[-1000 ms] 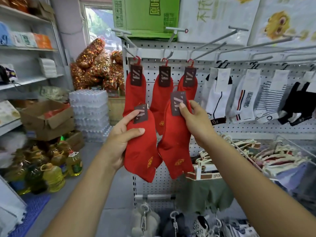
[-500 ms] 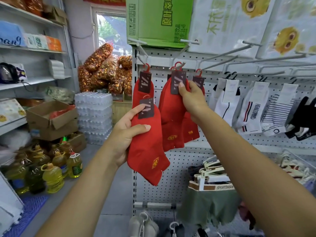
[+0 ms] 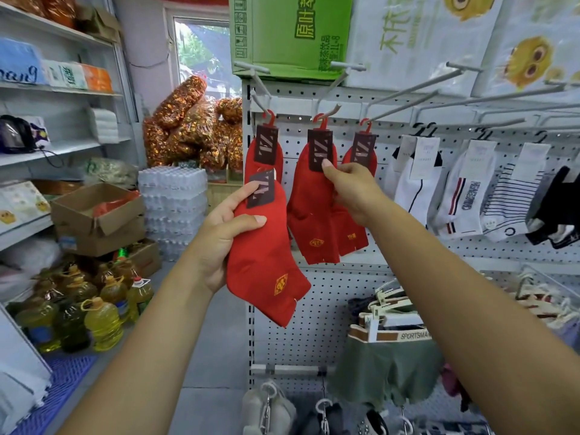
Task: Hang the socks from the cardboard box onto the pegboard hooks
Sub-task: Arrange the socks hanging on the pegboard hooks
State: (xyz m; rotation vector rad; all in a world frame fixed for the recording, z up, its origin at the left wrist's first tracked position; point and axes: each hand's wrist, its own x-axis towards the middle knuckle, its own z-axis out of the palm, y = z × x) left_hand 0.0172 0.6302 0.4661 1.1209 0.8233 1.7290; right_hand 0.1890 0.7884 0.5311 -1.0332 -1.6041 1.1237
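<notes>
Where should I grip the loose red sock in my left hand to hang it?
Pinch the dark cardboard tag at the top of the loose red sock from its right side with the right hand; its plastic hook is up there, and the left hand covers the left edge.

Matt red cloth socks (image 3: pixel 265 259), perforated painted-metal pegboard (image 3: pixel 317 309).

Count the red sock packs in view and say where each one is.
4 at least. One in the left hand; one on the left hook; one on the middle hook, touched by the right hand; one on the right hook. More may hang hidden behind these.
</notes>
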